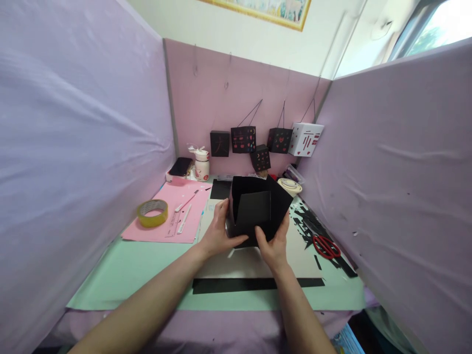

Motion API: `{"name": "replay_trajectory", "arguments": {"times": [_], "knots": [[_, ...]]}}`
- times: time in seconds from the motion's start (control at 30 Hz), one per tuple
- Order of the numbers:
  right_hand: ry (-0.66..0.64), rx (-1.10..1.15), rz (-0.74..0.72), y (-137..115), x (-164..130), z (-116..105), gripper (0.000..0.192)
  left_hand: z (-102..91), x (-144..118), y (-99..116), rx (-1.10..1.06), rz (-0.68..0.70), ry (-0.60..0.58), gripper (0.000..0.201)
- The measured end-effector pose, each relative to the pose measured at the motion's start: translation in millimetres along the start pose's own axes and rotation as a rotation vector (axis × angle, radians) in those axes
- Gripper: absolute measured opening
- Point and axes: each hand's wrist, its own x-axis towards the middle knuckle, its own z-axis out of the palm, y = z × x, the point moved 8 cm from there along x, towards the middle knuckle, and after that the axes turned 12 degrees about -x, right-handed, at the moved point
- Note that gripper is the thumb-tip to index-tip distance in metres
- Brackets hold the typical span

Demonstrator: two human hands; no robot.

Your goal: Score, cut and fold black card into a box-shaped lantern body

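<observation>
Both hands hold a black paper box above the middle of the table. Its top gapes toward me, with a flap standing up at the right and another panel across the front. My left hand grips the left side, thumb along the lower front. On the right side, my right hand has its thumb pressed on the front panel and its other fingers behind. Beneath the box lies a pale board, with a long black paper strip along its near edge.
Red-handled scissors lie among black paper scraps at right. A yellow tape roll and white pen-like tools rest on pink sheets at left. Decorated boxes hang at the back near a white bottle. Fabric walls flank the table.
</observation>
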Motion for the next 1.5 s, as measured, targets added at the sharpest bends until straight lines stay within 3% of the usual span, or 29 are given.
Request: {"name": "replay_trajectory", "arguments": {"times": [0.2, 0.7, 1.07, 1.5], "knots": [[-0.025, 0.019, -0.012, -17, 9, -6, 0.081, 2.0, 2, 10, -0.046, 0.026, -0.052, 0.118], [-0.056, 0.001, -0.013, 6, -1, 1, 0.071, 6.1, 3, 14, -0.029, 0.100, -0.140, 0.106], [-0.010, 0.084, 0.075, 11, 3, -8, 0.059, 5.9, 3, 12, 0.001, 0.042, -0.134, 0.106], [0.028, 0.091, 0.137, 13, 8, -12, 0.063, 7.3, 2, 5, 0.007, -0.031, -0.130, 0.115]]}}
